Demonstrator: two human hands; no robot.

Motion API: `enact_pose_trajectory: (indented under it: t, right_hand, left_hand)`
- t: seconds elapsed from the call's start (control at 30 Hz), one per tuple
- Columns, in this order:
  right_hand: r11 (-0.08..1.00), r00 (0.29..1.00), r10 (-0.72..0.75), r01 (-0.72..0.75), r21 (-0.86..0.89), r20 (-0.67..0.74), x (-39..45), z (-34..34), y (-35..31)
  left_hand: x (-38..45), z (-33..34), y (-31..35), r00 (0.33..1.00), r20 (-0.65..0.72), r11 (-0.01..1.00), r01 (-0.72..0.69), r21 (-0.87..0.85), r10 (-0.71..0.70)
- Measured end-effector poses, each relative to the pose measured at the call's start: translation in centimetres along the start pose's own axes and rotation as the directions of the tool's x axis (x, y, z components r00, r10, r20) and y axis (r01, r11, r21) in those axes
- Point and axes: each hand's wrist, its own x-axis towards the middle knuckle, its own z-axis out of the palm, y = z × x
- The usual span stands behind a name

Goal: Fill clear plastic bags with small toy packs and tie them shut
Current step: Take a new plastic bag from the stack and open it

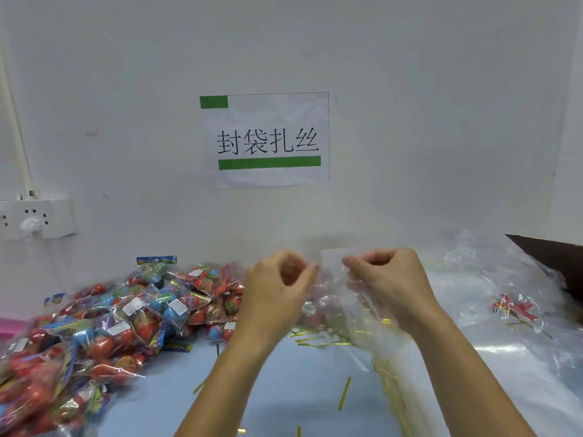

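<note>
Both hands lift a clear plastic bag point(334, 266) above the table; right hand point(389, 275) pinches its top edge; left hand point(277, 279) curls beside it, grip unclear; likely opening it; next, toy packs point(126, 313) from the left pile.

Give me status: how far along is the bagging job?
Early or mid-run. Done: can't tell if any bag is tied; a clear bag with something red inside lies on the right. In hand: left hand and right hand pinch an empty clear bag at its top. Left: a large pile of toy packs, and loose gold twist ties unused.
</note>
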Motion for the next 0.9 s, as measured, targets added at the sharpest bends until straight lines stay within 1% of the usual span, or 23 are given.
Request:
enact_pose_trajectory:
  t: [0.07, 0.1, 0.17, 0.27, 0.33, 0.47, 0.57, 0.63, 0.67, 0.73, 0.77, 0.8, 0.83, 0.9]
  right_hand:
    - [0.999, 1.0, 0.012, -0.012, 0.044, -0.001, -0.3, 1.0, -0.1]
    - [0.998, 1.0, 0.021, -0.022, 0.056, 0.016, -0.5, 1.4, -0.2]
    - [0.996, 0.996, 0.057, -0.061, 0.069, 0.067, -0.9, 2.1, -0.4]
    - [0.994, 0.984, 0.091, -0.099, 0.044, 0.151, -1.2, 2.5, -0.5]
    - [0.993, 0.979, 0.109, -0.115, 0.027, 0.172, -1.3, 2.6, -0.5]
    - [0.993, 0.984, 0.088, -0.075, -0.086, 0.157, -1.3, 2.6, -0.2]
    - [0.99, 0.986, 0.074, -0.055, -0.128, 0.151, -1.3, 2.6, 0.0]
    - [0.982, 0.987, 0.091, -0.066, -0.177, 0.136, -1.3, 2.4, 0.0]
    - [0.972, 0.991, 0.093, -0.068, -0.223, 0.101, -1.1, 2.0, 0.1]
    - [0.936, 0.998, 0.067, -0.068, -0.347, -0.015, -0.7, 1.0, 0.4]
    - [0.916, 0.996, 0.044, -0.069, -0.395, -0.073, -0.4, 0.5, 0.4]
    - [0.905, 0.994, 0.022, -0.067, -0.419, -0.111, -0.2, 0.0, 0.4]
    - [0.902, 0.991, 0.005, -0.062, -0.428, -0.133, -0.1, -0.2, 0.4]
    - [0.896, 0.989, -0.039, -0.03, -0.443, -0.145, 0.0, -0.1, 0.6]
  left_hand:
    - [-0.7, 1.3, 0.5, 0.979, 0.185, 0.989, 0.11, -0.101, -0.09]
    - [-1.0, 1.7, 0.5, 0.963, 0.245, 0.98, 0.148, -0.137, -0.111]
    - [-1.2, 2.1, 0.3, 0.954, 0.283, 0.975, 0.151, -0.161, -0.101]
    - [-1.2, 2.1, -0.1, 0.968, 0.235, 0.98, 0.131, -0.152, -0.093]
    - [-1.1, 1.8, -0.4, 0.971, 0.211, 0.975, 0.148, -0.163, -0.113]
    - [-0.8, 1.1, -1.1, 0.97, 0.198, 0.963, 0.179, -0.2, -0.139]
    - [-0.5, 0.9, -1.8, 0.973, 0.133, 0.969, 0.208, -0.135, -0.19]
    - [-0.2, 0.5, -2.5, 0.972, 0.052, 0.972, 0.231, -0.047, -0.229]
    - [0.0, 0.0, -3.0, 0.968, -0.018, 0.968, 0.251, -0.004, -0.251]
    - [0.5, -1.5, -4.0, 0.943, -0.176, 0.952, 0.298, 0.065, -0.283]
    - [0.8, -2.3, -4.6, 0.928, -0.219, 0.944, 0.322, 0.069, -0.3]
    - [1.1, -3.0, -5.1, 0.918, -0.221, 0.938, 0.345, 0.039, -0.328]
    - [1.3, -3.5, -5.3, 0.914, -0.186, 0.93, 0.367, -0.005, -0.361]
    - [1.2, -3.5, -5.3, 0.916, -0.059, 0.918, 0.396, -0.014, -0.396]
